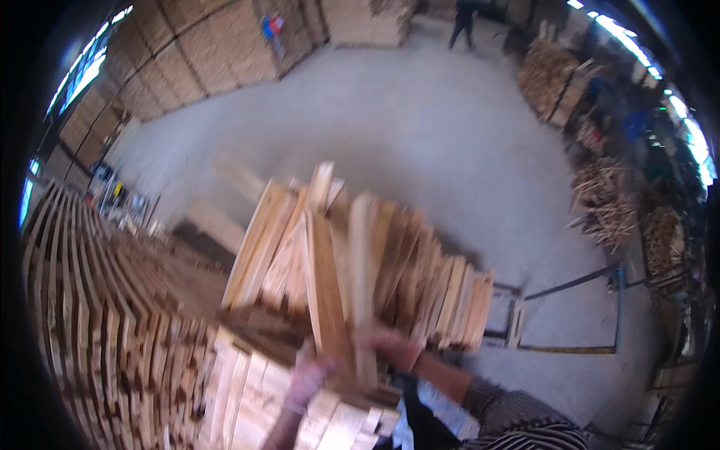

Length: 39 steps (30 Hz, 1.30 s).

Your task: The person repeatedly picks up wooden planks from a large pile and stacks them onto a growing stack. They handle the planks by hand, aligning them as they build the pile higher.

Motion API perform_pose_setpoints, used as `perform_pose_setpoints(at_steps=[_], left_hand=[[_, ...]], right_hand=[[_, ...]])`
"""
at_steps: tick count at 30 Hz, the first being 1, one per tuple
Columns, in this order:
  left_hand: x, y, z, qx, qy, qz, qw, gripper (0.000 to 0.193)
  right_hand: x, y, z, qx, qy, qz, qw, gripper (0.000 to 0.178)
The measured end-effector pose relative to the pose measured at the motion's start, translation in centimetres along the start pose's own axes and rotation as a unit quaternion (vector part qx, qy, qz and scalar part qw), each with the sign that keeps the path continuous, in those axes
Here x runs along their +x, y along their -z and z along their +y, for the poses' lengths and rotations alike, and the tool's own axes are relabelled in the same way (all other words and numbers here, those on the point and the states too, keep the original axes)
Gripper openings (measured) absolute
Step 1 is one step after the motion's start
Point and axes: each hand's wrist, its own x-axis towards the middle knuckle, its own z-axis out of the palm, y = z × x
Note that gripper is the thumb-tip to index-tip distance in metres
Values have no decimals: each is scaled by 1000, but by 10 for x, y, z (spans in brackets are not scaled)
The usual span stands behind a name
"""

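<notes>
While each grip (309, 376) (388, 347) holds boards (325, 277), jagged stack edge (459, 304), open floor (420, 120) beyond

Two long, narrow wooden boards are slanting side by side across the near side of a loose lumber pile (457, 304), their far ends spreading apart over it and their near ends drawing together this side of it. The tan board (324, 277) is leaning at the left, showing a warm brown face and a paler edge along its length. The pale board (361, 255) is running straighter at the right, its outline blurring against the pile. Both are being held by their near ends.
</notes>
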Motion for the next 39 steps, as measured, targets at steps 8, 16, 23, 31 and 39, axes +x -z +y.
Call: perform_pose_setpoints(at_steps=[8, 16, 23, 31, 39], left_hand=[[-112, 19, 65, 127, -102, 17, 987, 83], [-226, 77, 13, -64, -366, 99, 923, 109], [-334, 183, 10, -181, -174, 198, 948, 87], [-405, 224, -173, 7, -195, 226, 954, 138], [-444, 239, -213, -171, -222, 299, 912, 132]], right_hand=[[-58, -93, 15, -46, 9, -73, 996, 55], [-113, -169, 102, -321, 154, -139, 924, 136], [-86, -253, 200, -444, 212, -210, 845, 152], [-94, -358, 280, -524, 178, -387, 738, 105], [-122, -435, 316, -615, 118, -429, 650, 88]])
